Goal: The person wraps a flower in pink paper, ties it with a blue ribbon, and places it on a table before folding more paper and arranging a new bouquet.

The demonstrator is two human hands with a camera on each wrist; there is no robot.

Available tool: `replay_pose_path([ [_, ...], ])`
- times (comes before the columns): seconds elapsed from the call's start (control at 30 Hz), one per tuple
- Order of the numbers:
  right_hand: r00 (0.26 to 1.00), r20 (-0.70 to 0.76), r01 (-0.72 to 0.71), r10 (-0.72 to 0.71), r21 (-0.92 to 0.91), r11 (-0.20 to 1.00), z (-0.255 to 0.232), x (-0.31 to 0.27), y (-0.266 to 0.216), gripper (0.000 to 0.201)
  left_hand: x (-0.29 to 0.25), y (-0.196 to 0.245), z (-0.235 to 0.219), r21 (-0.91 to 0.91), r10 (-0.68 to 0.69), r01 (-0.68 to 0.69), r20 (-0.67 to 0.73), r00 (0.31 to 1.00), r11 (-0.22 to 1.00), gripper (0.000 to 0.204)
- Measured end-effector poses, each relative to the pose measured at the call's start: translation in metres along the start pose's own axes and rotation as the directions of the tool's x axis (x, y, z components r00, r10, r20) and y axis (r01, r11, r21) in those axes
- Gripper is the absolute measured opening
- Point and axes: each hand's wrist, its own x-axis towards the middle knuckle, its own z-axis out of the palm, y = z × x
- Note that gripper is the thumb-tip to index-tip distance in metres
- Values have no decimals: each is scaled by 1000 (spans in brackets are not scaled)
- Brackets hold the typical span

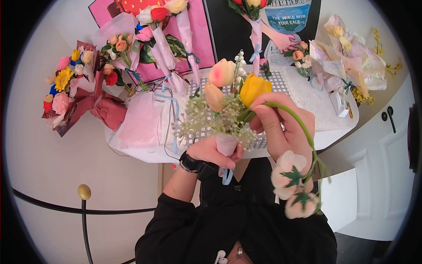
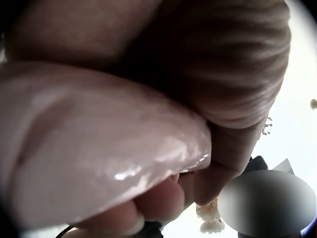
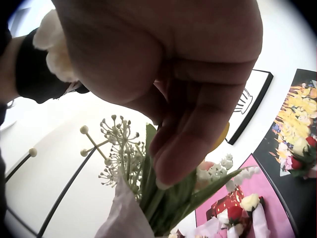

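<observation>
My left hand (image 1: 206, 151) grips a small bouquet by its pale pink wrapper (image 1: 226, 144); a blue ribbon (image 1: 227, 176) hangs below. In it stand a yellow tulip (image 1: 255, 89), a pink-and-cream tulip (image 1: 221, 73), a peach tulip (image 1: 214, 97), white bell flowers (image 1: 239, 66) and fine filler sprigs (image 1: 193, 116). My right hand (image 1: 292, 125) pinches the end of a curved green stem (image 1: 303, 125) beside the yellow tulip. Its pale pink blossoms (image 1: 288, 174) droop over the wrist. The wrapper (image 2: 99, 144) fills much of the left wrist view. Green leaves (image 3: 171, 203) lie below the right fingers in the right wrist view.
A white table (image 1: 323, 137) bears pink paper sheets (image 1: 140, 119) and a grey cable. Wrapped bouquets stand behind, among them a dark red one (image 1: 105, 108) at left and a pale one (image 1: 358, 61) at right. A black rail (image 1: 118, 211) runs at lower left; a white door (image 1: 373, 176) is at right.
</observation>
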Motion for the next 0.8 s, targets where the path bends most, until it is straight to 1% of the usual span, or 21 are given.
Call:
replay_pose_path([
  [0.07,996,84,38,-32,-63,997,-2,-1,4,10,3,0,1,147,43,-43,3,999,988,26],
  [0.1,996,86,40,-34,-63,997,-1,-1,4,10,3,2,3,147,45,-45,3,999,988,26],
  [0.17,996,82,-25,29,-48,999,1,-3,2,6,1,8,7,140,-79,89,-81,994,986,32],
  [0.3,998,52,27,-24,-52,998,2,-7,13,6,3,3,3,180,-21,32,-60,998,983,33],
  [0.37,1000,4,-8,7,138,990,4,-9,18,8,8,6,0,201,50,-50,2,999,978,37],
  [0.4,1000,4,-7,7,137,991,3,-10,17,8,8,7,4,201,51,-50,4,999,978,37],
  [0.47,998,20,-57,54,217,974,-1,-12,14,16,11,14,19,-27,103,-108,-148,984,994,39],
  [0.5,999,3,-46,47,277,960,0,-12,16,19,11,13,20,-25,104,-108,-145,984,994,39],
  [0.53,999,0,-44,45,275,960,-1,-12,16,19,12,11,20,56,178,-170,-197,964,984,40],
  [0.57,997,-25,-61,75,359,931,-1,-13,16,19,12,9,21,139,253,-224,-242,937,965,45],
  [0.6,993,-49,-74,106,441,894,-1,-13,16,20,12,7,24,139,251,-223,-240,938,965,45],
  [0.63,993,-51,-73,106,441,895,-1,-13,18,20,11,6,27,236,289,-217,-339,895,947,44],
  [0.67,995,-82,-17,59,438,899,-1,-15,20,16,9,5,30,329,332,-197,-430,839,923,44],
  [0.7,994,-113,38,12,434,900,0,-17,22,13,8,4,32,328,329,-193,-431,840,925,44],
  [0.73,993,-114,36,16,435,900,0,-19,23,13,5,4,34,330,294,-143,-472,831,933,43],
  [0.77,996,-84,66,-37,367,928,0,-23,24,13,3,3,35,328,260,-93,-512,819,940,43],
  [0.8,995,-50,98,-87,298,950,0,-27,24,13,0,0,34,325,255,-89,-515,819,942,43],
])
